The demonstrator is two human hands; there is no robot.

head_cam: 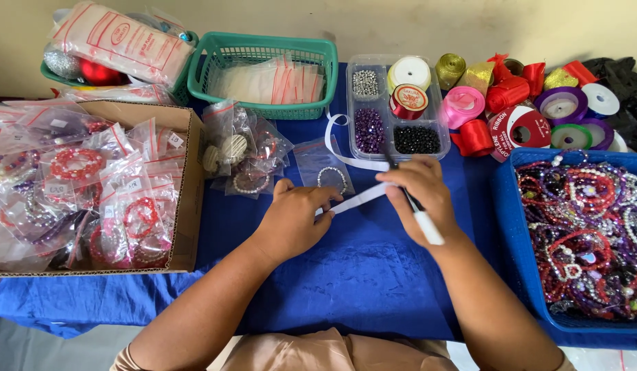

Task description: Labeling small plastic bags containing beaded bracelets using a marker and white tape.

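Note:
My left hand pinches one end of a white ribbon strip over the blue tablecloth. My right hand pinches the strip's other side and also holds a white-handled tool with a dark tip, which sticks out past my wrist. The ribbon runs on in a loop toward a clear bead tray. A small clear bag with a bead bracelet lies just behind my left hand.
A cardboard box of bagged bracelets stands at the left. A green basket of small bags is at the back. Ribbon spools lie at the back right. A blue basket of loose bracelets sits at the right.

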